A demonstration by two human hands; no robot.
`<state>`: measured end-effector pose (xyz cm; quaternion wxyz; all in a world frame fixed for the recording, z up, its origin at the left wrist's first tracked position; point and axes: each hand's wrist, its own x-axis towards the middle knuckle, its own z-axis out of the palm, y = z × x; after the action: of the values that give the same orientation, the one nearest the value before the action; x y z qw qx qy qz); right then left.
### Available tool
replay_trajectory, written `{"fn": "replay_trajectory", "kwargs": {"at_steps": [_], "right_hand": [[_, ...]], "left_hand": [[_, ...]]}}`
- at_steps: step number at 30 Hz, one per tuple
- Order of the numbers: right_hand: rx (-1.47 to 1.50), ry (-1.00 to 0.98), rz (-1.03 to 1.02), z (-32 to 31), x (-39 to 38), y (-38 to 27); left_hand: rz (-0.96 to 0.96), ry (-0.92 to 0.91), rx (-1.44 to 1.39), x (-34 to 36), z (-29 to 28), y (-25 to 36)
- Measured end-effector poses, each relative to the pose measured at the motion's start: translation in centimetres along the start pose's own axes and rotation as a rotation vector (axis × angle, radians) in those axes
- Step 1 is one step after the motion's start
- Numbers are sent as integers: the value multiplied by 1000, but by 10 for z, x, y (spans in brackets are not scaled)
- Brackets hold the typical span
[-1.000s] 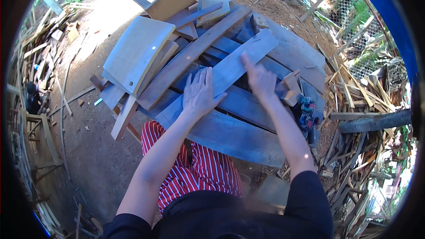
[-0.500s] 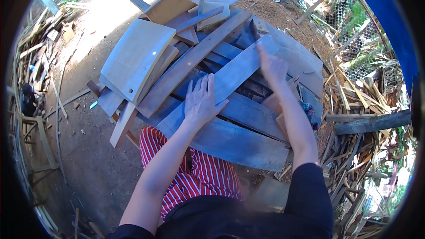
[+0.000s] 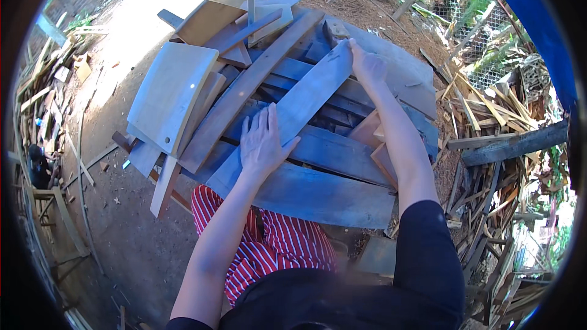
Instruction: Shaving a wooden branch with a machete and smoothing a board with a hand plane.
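A long flat wooden plank (image 3: 312,95) lies slantwise across a stack of boards in front of me, one end toward me on the left, the other pointing far right. My left hand (image 3: 263,146) rests palm down on its nearer half, fingers stretched and thumb spread. At the far end, my right hand (image 3: 370,70) is closed against the plank's right edge, its fingertips at the corner. Whatever may be inside those fingers is hidden. Beneath the plank are several broad boards (image 3: 324,192) with dark gaps between them.
Left of the plank are a long brown board (image 3: 251,95) and a pale curved panel (image 3: 168,95) with a small hole. Scrap wood (image 3: 489,110) heaps up at the right, near a thick post (image 3: 516,143). Another person (image 3: 40,165) is at the far left edge.
My right hand, blurred before, now shows sharply at the plank's far right corner. My left hand stays flat on the plank. The whole view has shifted slightly.
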<state>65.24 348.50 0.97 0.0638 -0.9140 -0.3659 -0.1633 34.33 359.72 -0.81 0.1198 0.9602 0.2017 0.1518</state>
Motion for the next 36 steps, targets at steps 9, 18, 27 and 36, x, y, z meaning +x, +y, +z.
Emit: {"fn": "replay_trajectory", "kwargs": {"at_steps": [9,18,27,36], "right_hand": [[-49,-29,-120,-16,-35,-35],[-5,399,-288,22,-40,-33],[106,-30,-144,-5,-73,-88],[-4,79,34,-12,-51,-52]], "left_hand": [[16,8,8,-4,-5,0],[35,33,48,-2,8,-4],[-59,78,-65,-5,14,-19],[-123,53,-379,1,2,-2]]}}
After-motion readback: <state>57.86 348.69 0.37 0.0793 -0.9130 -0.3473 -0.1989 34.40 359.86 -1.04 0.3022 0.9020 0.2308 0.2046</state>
